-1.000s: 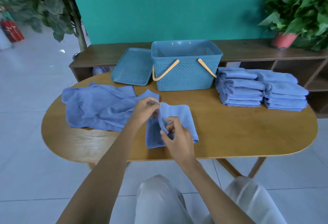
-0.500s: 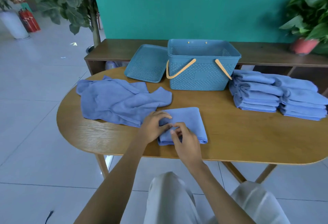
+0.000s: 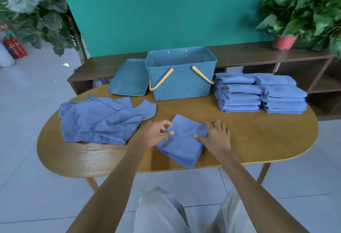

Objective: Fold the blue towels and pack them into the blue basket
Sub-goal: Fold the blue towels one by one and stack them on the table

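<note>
- left hand (image 3: 156, 134) is resting on the left edge of the folded towel (image 3: 181, 140), fingers loosely bent, thumb and forefinger seeming to be nipping the fold; right hand (image 3: 215, 136) is lying flat on the right edge, fingers nearly straight, pressing rather than gripping.
- folded towel is sitting skewed at the near edge of the worktop (image 3: 249, 136), its near corner reaching almost to the rim.
- risk: lifting it by one edge only. layers are looking loose at the near corner, so they are likely fanning open and the fold is needing redoing.
- risk: sliding it toward the person. it is already close to the rim, so it could be dropping to the floor.
- unfolded pile (image 3: 103, 120) is lying just left of the left hand. a sweeping wrist could be dragging it along or snagging a corner.
- blue basket (image 3: 181, 77) is standing open at the back, apparently holding nothing, handles hanging down its front; lid (image 3: 129, 78) is leaning beside its left wall. a towel carried low could be catching the rim or a handle and opening up.
- two folded stacks (image 3: 260, 92) are waiting right of the basket, touching each other. the stacks are looking uneven, so adding this one carelessly could be tipping a stack.
- packing seems not yet started, so most of the job is still remaining.
</note>
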